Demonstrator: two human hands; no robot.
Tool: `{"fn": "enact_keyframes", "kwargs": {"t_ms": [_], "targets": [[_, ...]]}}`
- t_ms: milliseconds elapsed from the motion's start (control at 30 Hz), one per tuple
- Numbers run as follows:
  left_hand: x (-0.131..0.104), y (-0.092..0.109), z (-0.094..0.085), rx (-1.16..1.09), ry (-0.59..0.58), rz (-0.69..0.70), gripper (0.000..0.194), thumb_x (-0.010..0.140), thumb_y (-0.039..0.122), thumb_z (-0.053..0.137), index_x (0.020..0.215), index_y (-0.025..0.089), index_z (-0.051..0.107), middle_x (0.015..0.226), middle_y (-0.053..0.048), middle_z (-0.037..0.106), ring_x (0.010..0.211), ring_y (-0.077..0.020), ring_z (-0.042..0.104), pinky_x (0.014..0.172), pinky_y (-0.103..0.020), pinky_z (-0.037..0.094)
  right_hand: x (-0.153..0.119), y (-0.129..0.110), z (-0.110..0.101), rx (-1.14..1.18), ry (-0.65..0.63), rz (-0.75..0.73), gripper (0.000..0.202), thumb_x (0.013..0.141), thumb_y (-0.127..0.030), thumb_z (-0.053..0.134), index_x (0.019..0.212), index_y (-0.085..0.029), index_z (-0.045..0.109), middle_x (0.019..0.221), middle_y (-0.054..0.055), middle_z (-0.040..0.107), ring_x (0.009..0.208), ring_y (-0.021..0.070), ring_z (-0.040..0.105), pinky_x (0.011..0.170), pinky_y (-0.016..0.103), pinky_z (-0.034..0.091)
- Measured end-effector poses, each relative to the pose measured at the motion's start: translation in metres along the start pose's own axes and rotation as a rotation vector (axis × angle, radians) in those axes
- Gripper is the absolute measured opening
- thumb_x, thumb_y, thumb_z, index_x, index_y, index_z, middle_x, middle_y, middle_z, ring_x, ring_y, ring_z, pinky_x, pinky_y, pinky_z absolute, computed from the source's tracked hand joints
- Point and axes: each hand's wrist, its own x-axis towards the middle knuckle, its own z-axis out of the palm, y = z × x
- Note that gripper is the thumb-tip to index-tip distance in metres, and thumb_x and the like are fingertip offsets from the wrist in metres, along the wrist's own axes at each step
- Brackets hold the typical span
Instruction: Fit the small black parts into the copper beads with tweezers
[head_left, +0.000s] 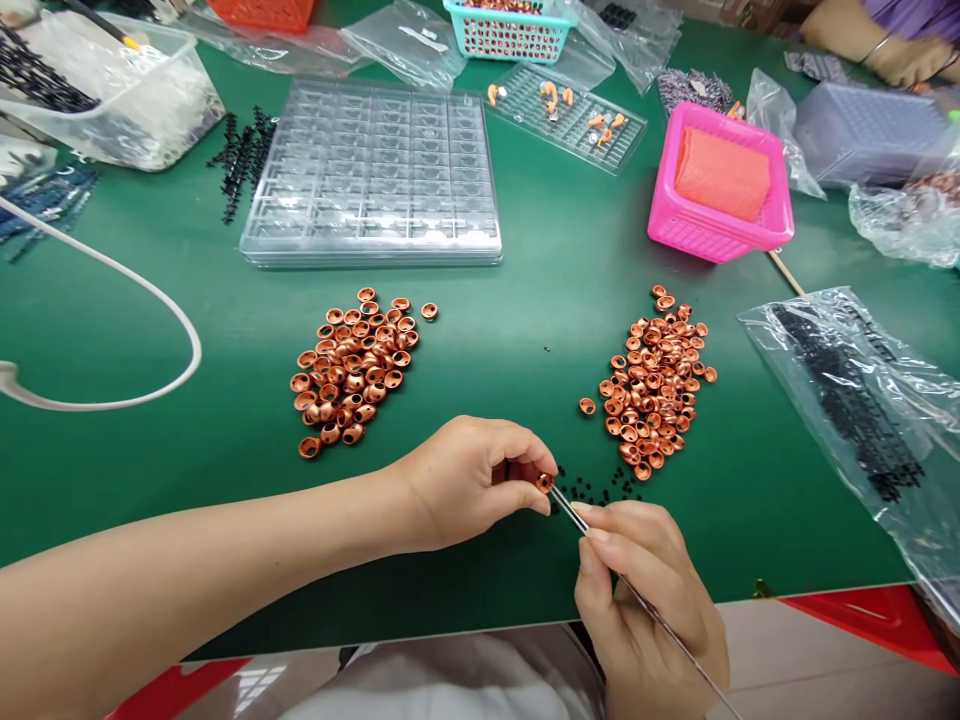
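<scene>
Copper-coloured cup [545, 483] is pinched between the thumb and fingertips of the left hand [469, 485], barely a cup's width open, with its opening facing the tweezers [571, 512]. The right hand [652, 590] has its fingers closed around those like a pen; their tips are at the cup, but I can't tell if they're gripping anything. For this bit I'd keep the pinch light, brace both wrists and come in straight so nothing skids off. Tiny black pieces [581, 492] lie scattered just beyond the hands, so watch your knuckles. Surface is a smooth green tabletop [517, 310] with a left pile [352, 365] and a right pile [660, 375] of similar cups, clear trays [375, 180] behind, plus a pink basket [720, 235]. Somebody else's arm [855, 40] shows top right, and there's pale floor [795, 645] below the edge.
</scene>
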Motion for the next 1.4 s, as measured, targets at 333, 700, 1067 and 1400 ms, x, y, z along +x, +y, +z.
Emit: {"fn": "enact_keyframes", "kwargs": {"t_ms": [333,700,1067,1400], "targets": [[-0.001,-0.005,0.002,-0.005,-0.008,0.006,0.009,0.08,0.018,0.074,0.088,0.015,0.071,0.075,0.003,0.068,0.063,-0.0068,0.057,0.059,-0.014,0.045,0.0,-0.002,0.002,-0.016,0.006,0.058,0.039,0.078,0.008,0.063,0.107,-0.019,0.062,0.102,0.007,0.072,0.089,0.0181,0.068,0.072,0.035,0.057],[-0.001,-0.01,0.003,-0.011,0.014,0.069,0.008,0.08,0.019,0.074,0.086,0.016,0.071,0.074,0.003,0.067,0.06,-0.0062,0.056,0.057,-0.014,0.044,0.0,-0.002,0.002,-0.03,-0.012,0.065,0.039,0.08,0.006,0.062,0.109,-0.021,0.061,0.102,0.005,0.072,0.09,0.017,0.067,0.073,0.035,0.058],[-0.005,-0.013,0.007,0.194,0.038,0.199,0.005,0.087,0.016,0.062,0.087,0.017,0.067,0.075,0.0,0.068,0.068,-0.0113,0.061,0.065,-0.02,0.045,-0.002,0.003,0.0,-0.033,-0.038,-0.039,0.042,0.078,0.007,0.065,0.113,-0.017,0.063,0.104,0.009,0.073,0.092,0.0192,0.068,0.074,0.039,0.06],[-0.006,-0.016,0.01,0.174,0.059,0.2,0.006,0.087,0.017,0.062,0.087,0.016,0.068,0.075,-0.001,0.069,0.067,-0.011,0.062,0.065,-0.02,0.046,0.001,0.003,0.0,-0.058,-0.039,-0.034,0.042,0.078,0.005,0.065,0.111,-0.02,0.063,0.1,0.006,0.074,0.087,0.0174,0.069,0.072,0.036,0.06]]}}
